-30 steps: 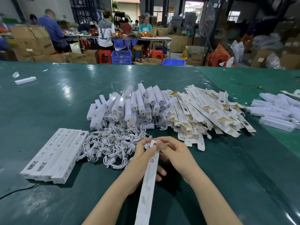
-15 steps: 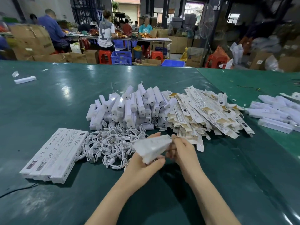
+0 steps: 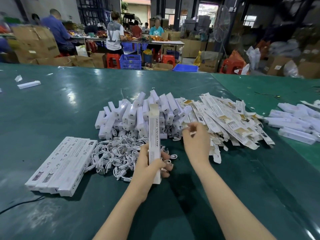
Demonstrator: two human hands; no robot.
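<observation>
Your left hand [image 3: 149, 163] grips the box [image 3: 154, 132] upright, flap end up. Your right hand [image 3: 195, 141], just right of it at the flat cartons [image 3: 233, 123], is blurred; I cannot tell its grip.

Daylight from the far doorway [image 3: 136, 7] and windows [image 3: 205, 10] glares in pale patches on your green table [image 3: 52, 110]. Your right hand [image 3: 195, 141] is motion-blurred, the far workers [image 3: 114, 35] look soft, and the wide lens bows the edges.

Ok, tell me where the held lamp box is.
Head view, centre: the lamp box stands nearly upright in the left hand, above the tangle of white cables, left of the right hand.
</observation>
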